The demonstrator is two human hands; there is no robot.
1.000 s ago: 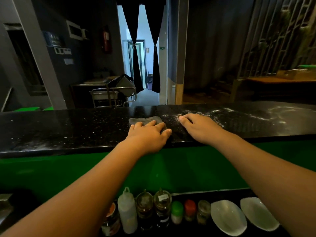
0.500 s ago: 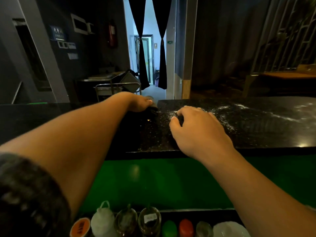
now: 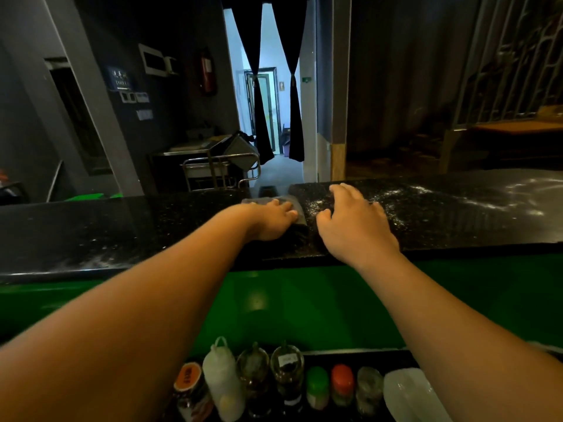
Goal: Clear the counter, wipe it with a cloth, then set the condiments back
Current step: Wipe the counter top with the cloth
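A black speckled counter [image 3: 122, 233] runs across the view, with white streaks on its right part. My left hand [image 3: 271, 219] presses flat on a grey cloth [image 3: 297, 208] near the counter's far edge. My right hand [image 3: 356, 223] rests beside it on the bare stone, fingers spread, holding nothing. On a lower ledge below stand the condiments: an orange-lidded jar [image 3: 190, 388], a white squeeze bottle [image 3: 222, 379], two glass bottles [image 3: 286, 376], and small shakers with green [image 3: 316, 386] and red [image 3: 342, 383] caps.
A green panel [image 3: 304, 303] fronts the counter. A white dish [image 3: 411, 397] lies right of the condiments. Beyond the counter are a metal trolley [image 3: 219, 172], a curtained doorway [image 3: 268, 117] and a wooden table [image 3: 518, 129] at the far right.
My left hand first slid the cloth out to the counter's far edge and has now drawn it back a little toward me. My right hand stays on the counter.
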